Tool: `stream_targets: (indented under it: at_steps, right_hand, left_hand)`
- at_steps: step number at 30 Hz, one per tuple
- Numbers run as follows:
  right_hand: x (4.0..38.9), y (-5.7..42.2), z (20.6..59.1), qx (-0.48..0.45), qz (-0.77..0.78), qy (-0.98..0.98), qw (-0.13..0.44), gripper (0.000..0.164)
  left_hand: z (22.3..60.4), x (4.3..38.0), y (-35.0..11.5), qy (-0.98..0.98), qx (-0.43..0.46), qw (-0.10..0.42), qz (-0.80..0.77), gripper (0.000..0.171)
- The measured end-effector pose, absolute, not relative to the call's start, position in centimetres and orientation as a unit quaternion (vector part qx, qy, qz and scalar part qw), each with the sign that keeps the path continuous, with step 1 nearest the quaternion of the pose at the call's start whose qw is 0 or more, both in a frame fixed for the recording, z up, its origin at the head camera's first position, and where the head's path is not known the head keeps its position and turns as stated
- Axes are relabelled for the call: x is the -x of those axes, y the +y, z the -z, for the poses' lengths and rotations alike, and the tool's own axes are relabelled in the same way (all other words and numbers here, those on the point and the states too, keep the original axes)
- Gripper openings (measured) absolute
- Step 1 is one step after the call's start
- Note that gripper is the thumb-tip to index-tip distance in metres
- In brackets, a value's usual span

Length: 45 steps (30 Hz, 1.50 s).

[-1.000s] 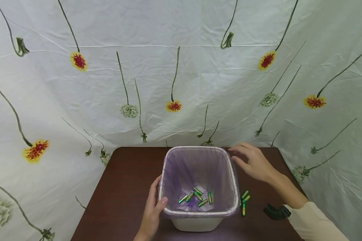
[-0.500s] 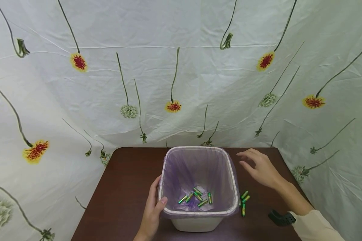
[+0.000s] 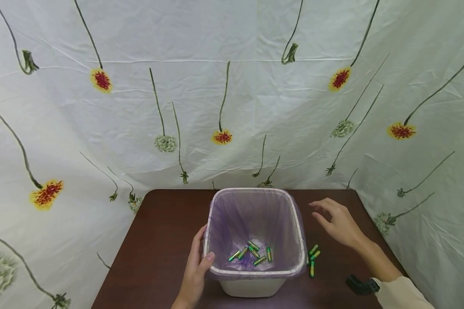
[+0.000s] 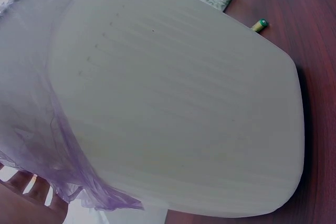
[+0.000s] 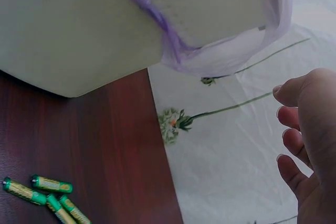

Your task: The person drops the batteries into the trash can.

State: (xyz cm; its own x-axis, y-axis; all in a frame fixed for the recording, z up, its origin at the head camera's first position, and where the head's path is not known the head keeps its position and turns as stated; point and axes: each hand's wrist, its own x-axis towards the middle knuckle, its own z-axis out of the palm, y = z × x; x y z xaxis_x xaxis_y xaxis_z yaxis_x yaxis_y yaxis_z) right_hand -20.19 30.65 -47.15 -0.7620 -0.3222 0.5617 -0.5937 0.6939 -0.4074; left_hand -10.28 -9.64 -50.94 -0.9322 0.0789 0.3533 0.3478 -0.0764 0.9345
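A white trash can [image 3: 253, 288] lined with a thin purple bag [image 3: 236, 214] stands on the table. Several green-and-gold batteries [image 3: 254, 252] lie on the bottom inside it. My left hand [image 3: 193, 268] holds the can's left side, thumb at the rim and fingers outside against the bag. Right of the can, my right hand [image 3: 338, 221] hovers with bent, loose fingers and nothing in them. Several more batteries [image 5: 50, 184] lie on the table beside the can, nearer to me than the right hand; the can partly hides one in the head view.
The dark brown wooden table [image 3: 166, 223] ends at a back edge just behind the can. A white cloth printed with flowers [image 3: 201, 98] hangs behind and at the sides. A black strap-like band [image 3: 361, 285] is at the right wrist, by a cream sleeve [image 3: 400, 294].
My right hand has drawn away from the can's right rim, to the right and a little toward me. The left hand, the can and the batteries stay where they were.
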Motion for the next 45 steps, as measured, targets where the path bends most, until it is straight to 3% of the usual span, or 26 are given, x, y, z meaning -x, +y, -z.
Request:
stream_targets:
  at_steps: [32, 45]
  right_hand:
    - [16.4, 33.6, 58.1, -0.148, -0.350, -0.905, 0.191, 0.032]
    - [15.8, 33.9, 61.9, -0.112, -0.366, -0.917, 0.111, 0.028]
  left_hand:
    - [51.2, 10.4, -9.8, -0.672, 0.156, 0.075, 0.720, 0.064]
    - [51.1, 10.1, -9.8, -0.666, 0.156, 0.078, 0.725, 0.063]
